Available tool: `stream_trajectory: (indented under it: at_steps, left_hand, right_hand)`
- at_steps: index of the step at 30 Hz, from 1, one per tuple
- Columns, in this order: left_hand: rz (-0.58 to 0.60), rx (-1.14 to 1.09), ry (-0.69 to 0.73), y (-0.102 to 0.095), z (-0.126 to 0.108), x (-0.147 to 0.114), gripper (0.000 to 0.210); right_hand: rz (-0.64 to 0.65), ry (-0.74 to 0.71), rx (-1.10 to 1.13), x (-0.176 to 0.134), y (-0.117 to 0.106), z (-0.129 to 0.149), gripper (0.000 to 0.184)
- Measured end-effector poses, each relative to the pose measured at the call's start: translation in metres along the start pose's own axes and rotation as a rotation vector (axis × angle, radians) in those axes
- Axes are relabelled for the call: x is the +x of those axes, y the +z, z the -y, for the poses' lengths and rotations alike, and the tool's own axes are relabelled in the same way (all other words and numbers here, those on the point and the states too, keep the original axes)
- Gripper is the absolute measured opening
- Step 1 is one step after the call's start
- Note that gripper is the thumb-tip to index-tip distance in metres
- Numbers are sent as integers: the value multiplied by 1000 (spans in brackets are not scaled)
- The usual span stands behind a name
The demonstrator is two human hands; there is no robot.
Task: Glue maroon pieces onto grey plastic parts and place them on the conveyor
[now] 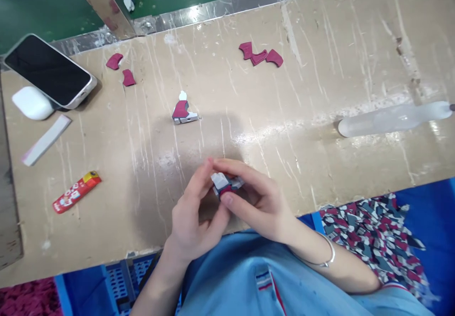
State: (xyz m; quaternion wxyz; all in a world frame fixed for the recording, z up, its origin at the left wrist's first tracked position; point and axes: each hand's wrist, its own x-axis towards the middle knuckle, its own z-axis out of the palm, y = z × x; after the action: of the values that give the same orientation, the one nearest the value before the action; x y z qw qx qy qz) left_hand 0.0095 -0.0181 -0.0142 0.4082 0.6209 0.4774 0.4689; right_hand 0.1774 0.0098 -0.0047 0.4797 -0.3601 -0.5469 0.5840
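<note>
A small molded piece (220, 181) in light grey, dark grey and maroon is held between my two hands, close to the table's front edge. My right hand (261, 195) grips it, the thumb pressing on its maroon part and the fingers curled behind. My left hand (197, 214) is curled around its left side with the fingertips meeting those of the right; part of the piece is hidden by the fingers. Farther up the table lies a similar piece (182, 110), maroon and grey with a white tip.
Loose maroon pieces (258, 58) lie toward the back, with two more maroon pieces (114, 61) to the left. A phone (50, 69), white case (32, 103) and red packet (76, 193) are at left. A translucent bottle (387, 119) lies right. A blue bin (424, 221) holds many pieces.
</note>
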Motion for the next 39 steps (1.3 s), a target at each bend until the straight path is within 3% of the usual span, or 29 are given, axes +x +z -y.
stream_trajectory:
  at_steps: [7, 11, 15, 18, 22, 25, 34, 39]
  left_hand:
    - [7, 213, 101, 1, -4, 8, 83]
    - [48, 267, 74, 2, -8, 11, 90]
    - [61, 186, 19, 3, -6, 10, 89]
    - [0, 42, -50, 6, -7, 11, 77]
    - [-149, -123, -104, 12, -10, 15, 47]
    - [-196, -179, -137, 14, -12, 19, 35]
    - [-253, -213, -146, 17, -16, 23, 32]
    - [-320, -226, -222, 17, -14, 22, 43]
  right_hand:
    - [-82, -5, 53, 7, 4, -6, 27]
    - [-133, -9, 65, 7, 7, -6, 29]
    - [-158, 35, 121, 7, 8, -6, 27]
    - [-157, 151, 239, 8, 5, -8, 15]
    - [-186, 324, 450, 10, 1, -12, 27]
    - [-214, 345, 492, 10, 1, -14, 26]
    - [-224, 304, 455, 7, 6, -15, 30]
    - [-152, 261, 390, 7, 6, -20, 34]
